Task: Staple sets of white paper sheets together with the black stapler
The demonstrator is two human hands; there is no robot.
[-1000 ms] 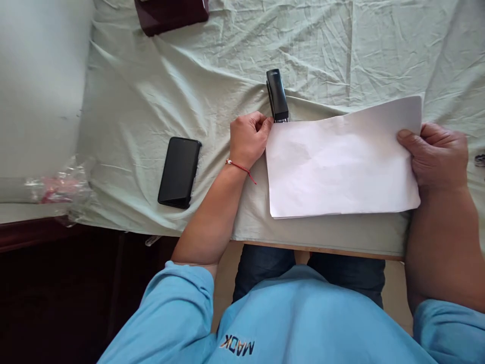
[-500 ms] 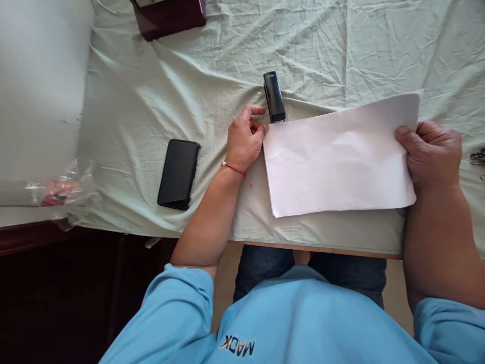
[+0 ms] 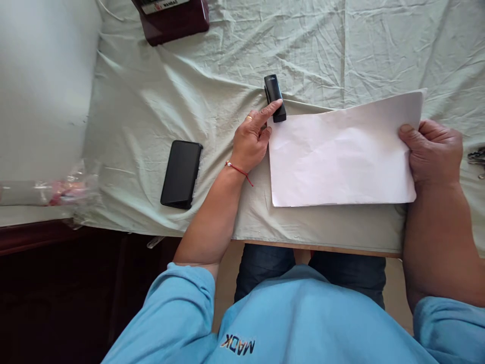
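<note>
The left hand has its index finger stretched out onto the top of the black stapler, near its front end. Its thumb sits at the upper left corner of the paper, with the other fingers curled in beneath; whether they pinch the sheet I cannot tell. The stapler's front end overlaps that same corner.

The right hand is closed on the paper's right edge — thumb flat on top, fingers folded behind — and that side is raised a little, its upper right corner bent up. The paper lies between the two hands, over the pale green cloth near the table's front edge.

A phone rests left of the left forearm (the one with the red bracelet). Farther back stands a dark red box; a clear wrapper lies at far left.
</note>
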